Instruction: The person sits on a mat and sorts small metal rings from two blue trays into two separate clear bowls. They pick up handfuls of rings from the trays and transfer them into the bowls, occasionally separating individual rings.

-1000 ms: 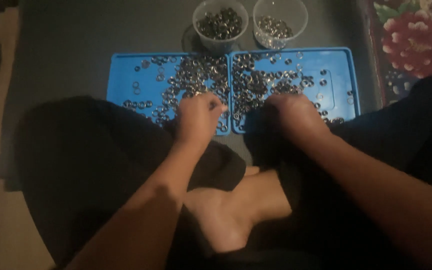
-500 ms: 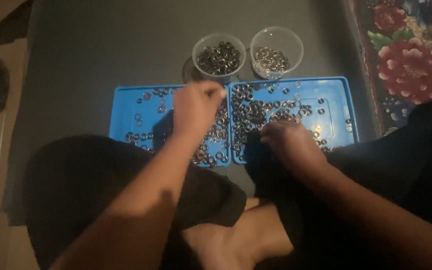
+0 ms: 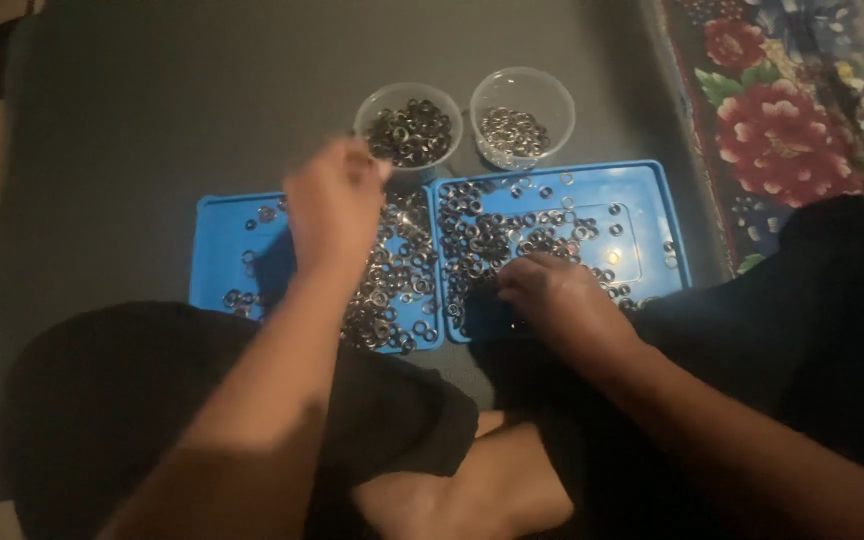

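**Left hand lifted toward the darker cup, right hand down among the rings**

Half a second ago the left hand (image 3: pixel 337 205) was over the middle of the two blue trays; a second ago it lay low on the rings at the near edge. Now it is raised and further forward, its fingertips just beside the rim of the left clear cup (image 3: pixel 409 130), which holds darker metal rings. The fingers look bunched together, but the hand is motion-blurred, so I cannot tell whether anything is pinched between them.

The right hand (image 3: pixel 552 295) has hardly moved: it rests on the near part of the right blue tray (image 3: pixel 652 195), fingers curled down onto the small metal rings (image 3: pixel 482 235) scattered there. Whether it grips any is hidden under the knuckles.

The loose rings lie mostly in a dense band where the left blue tray (image 3: pixel 222 230) meets the right one, thinning toward the outer edges. The right clear cup (image 3: pixel 522 115) holds paler, shinier rings (the light is dim, so the colour difference is only rough).

Judging from the lift toward the cup, a carry from tray to cup seems under way, with many rings not yet sorted. Both trays and cups sit on a dark grey mat (image 3: pixel 152 110); a floral cloth (image 3: pixel 782 120) lies to the right.
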